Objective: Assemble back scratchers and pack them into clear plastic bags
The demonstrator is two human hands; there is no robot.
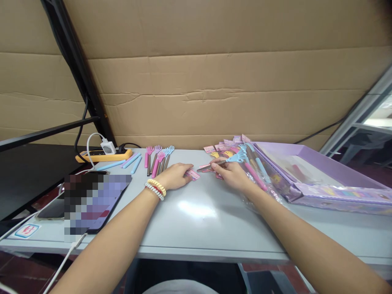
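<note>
The blue back scratcher (237, 156) is over the middle of the table (196, 232), its dark stem pointing toward my left. I have the right hand (228, 171) closed on it, thumb and fingers pinching the stem beside the hand-shaped head. I judge it light and fairly stiff, the stem smooth enough to turn or slip in a loose pinch; the thin prongs look the easiest part to bend. I'd take hold of the stem and keep pressure off them.

At the left hand (174, 175), I see the fingertips pinched on a small pink card (192, 175), just beyond the stem's tip. It looks thin and easily creased, so I'd hold it by an edge.

To my right, wrapped scratchers (260, 167) in slippery-looking clear film lie beside a purple box (337, 200). To my left are loose scratchers (159, 158), then a yellow power strip (105, 155) and a tablet (114, 202).
</note>
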